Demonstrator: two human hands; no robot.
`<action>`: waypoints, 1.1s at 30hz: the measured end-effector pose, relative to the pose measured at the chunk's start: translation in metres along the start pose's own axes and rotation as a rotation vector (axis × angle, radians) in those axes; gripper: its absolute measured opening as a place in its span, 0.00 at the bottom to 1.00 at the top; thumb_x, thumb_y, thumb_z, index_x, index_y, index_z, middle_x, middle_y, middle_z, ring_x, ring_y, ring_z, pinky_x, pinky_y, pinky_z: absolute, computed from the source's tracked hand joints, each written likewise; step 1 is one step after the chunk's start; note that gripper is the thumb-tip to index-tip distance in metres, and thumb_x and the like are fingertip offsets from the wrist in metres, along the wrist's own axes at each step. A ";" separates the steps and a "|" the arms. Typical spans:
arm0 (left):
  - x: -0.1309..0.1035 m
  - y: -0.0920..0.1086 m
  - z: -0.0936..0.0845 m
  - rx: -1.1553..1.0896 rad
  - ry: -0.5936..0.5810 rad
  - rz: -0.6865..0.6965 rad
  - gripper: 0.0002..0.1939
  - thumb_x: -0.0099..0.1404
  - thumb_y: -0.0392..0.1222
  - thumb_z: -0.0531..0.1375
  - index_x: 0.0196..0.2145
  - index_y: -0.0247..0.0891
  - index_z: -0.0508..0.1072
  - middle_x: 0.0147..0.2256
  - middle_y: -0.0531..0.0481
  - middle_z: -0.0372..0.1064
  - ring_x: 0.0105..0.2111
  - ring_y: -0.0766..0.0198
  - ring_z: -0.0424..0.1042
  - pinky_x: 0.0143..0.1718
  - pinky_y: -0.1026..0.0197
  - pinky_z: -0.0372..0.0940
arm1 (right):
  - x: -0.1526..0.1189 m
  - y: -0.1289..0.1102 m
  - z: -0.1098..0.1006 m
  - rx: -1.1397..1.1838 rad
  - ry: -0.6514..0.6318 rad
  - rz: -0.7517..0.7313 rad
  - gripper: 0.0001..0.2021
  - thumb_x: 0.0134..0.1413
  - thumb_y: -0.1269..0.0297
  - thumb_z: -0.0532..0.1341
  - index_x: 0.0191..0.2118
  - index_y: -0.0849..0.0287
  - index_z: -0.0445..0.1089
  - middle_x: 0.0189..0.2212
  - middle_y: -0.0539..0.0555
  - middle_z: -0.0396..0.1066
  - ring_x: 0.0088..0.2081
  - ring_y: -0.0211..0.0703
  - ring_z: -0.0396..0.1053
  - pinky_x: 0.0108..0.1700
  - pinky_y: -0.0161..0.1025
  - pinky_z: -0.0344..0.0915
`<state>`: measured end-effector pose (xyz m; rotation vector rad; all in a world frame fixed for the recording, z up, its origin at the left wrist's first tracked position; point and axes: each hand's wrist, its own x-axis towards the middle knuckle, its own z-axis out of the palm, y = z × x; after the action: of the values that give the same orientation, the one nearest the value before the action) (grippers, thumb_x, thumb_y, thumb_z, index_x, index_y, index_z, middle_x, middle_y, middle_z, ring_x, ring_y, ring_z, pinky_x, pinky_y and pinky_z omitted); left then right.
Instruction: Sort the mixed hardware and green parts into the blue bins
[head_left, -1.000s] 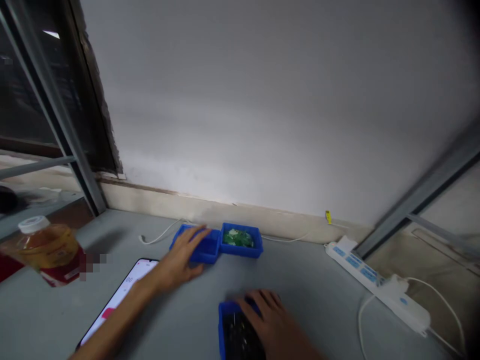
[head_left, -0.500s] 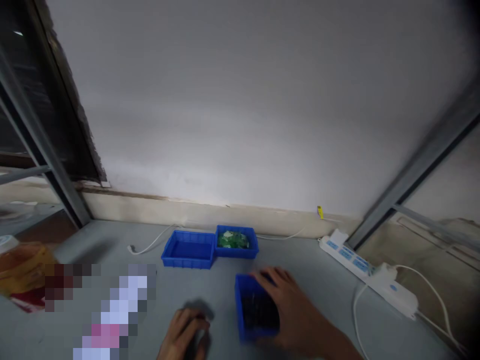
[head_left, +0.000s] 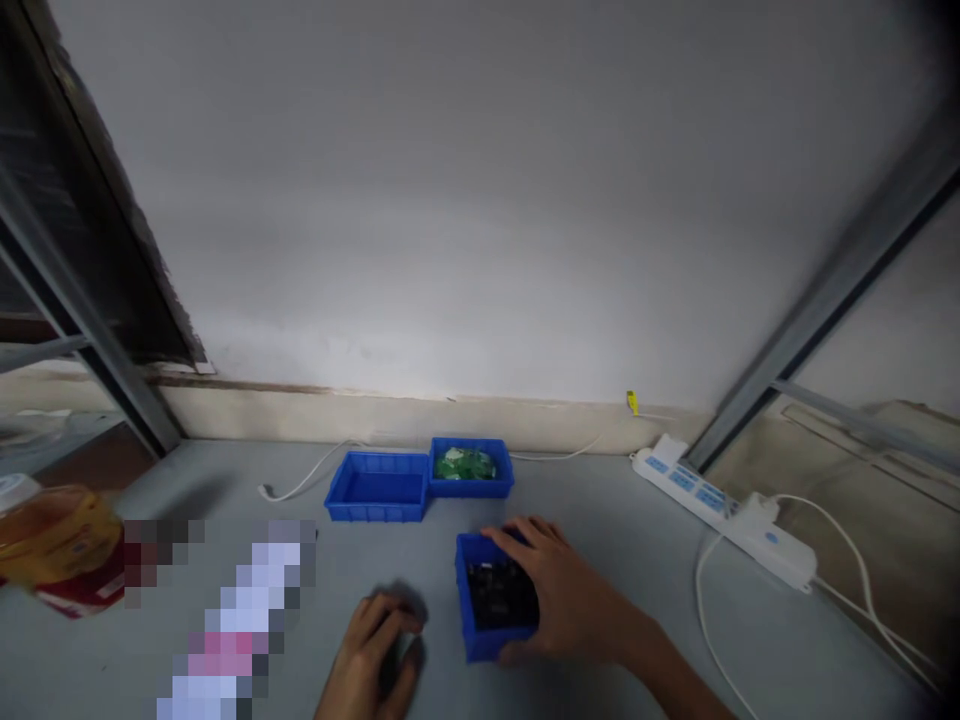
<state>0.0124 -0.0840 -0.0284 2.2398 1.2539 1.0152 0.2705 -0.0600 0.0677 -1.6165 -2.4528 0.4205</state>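
My right hand spans a blue plastic bin, fingers over its far rim and thumb at the near side. Small black parts fill the bottom of this bin; the hand covers its right edge. To the left, my left hand rests by the grey tabletop with fingers curved and the thumb apart, and nothing shows between them. Farther back stand a second blue bin with green, plastic-looking pieces and a shallow blue tray showing its bare bottom.
A white power strip with plugged-in cables lies on the right. A white cable runs along the wall behind the bins. At the left stands a yellow-and-red container beside a blurred-out item. Grey metal posts frame both sides.
The bin with black parts has shifted slightly left with my right hand on it. The view has moved a little. My left hand stays nearly in place.
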 end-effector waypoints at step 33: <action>0.100 0.048 0.074 -0.758 0.058 -0.394 0.28 0.73 0.57 0.43 0.54 0.36 0.71 0.55 0.41 0.70 0.58 0.49 0.65 0.63 0.44 0.51 | -0.026 0.042 0.019 0.894 0.473 -0.087 0.47 0.39 0.59 0.74 0.64 0.45 0.50 0.65 0.59 0.50 0.64 0.58 0.53 0.62 0.54 0.53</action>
<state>0.1292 -0.0235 -0.0078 1.3416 1.0317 1.1471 0.3113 -0.0707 0.0361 -1.0513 -1.6003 0.8449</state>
